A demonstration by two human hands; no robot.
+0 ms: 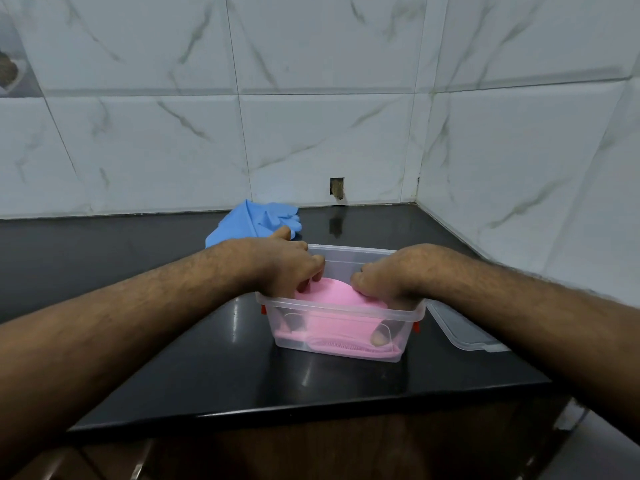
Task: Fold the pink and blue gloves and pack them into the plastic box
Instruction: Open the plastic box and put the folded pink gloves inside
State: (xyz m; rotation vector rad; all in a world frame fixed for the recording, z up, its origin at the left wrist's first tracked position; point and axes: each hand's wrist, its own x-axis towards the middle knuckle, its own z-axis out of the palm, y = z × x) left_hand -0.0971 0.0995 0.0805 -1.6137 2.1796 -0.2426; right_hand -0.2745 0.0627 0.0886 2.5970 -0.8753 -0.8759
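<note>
Inside the plastic box (341,315), both hands press down on the folded pink glove (332,296): the left hand (289,263) bears on its 9 o'clock side, the right hand (391,275) on its 3 o'clock side, fingers curled onto the bundle, hands close together but not touching. A fingertip shows through the clear front wall; whether the fingers actually clamp the glove or only push it flat cannot be told. The pink glove fills most of the box floor, bulging at the rim. The blue glove (258,221) lies outside on the black counter (138,306), at about 11 o'clock from the box, just beyond the left hand, which is the nearer hand. Its long axis appears to run from 7 to 1 o'clock, fingers toward the tiled wall (311,98). The lid (460,329) rests at 3 o'clock, beside the box.
</note>
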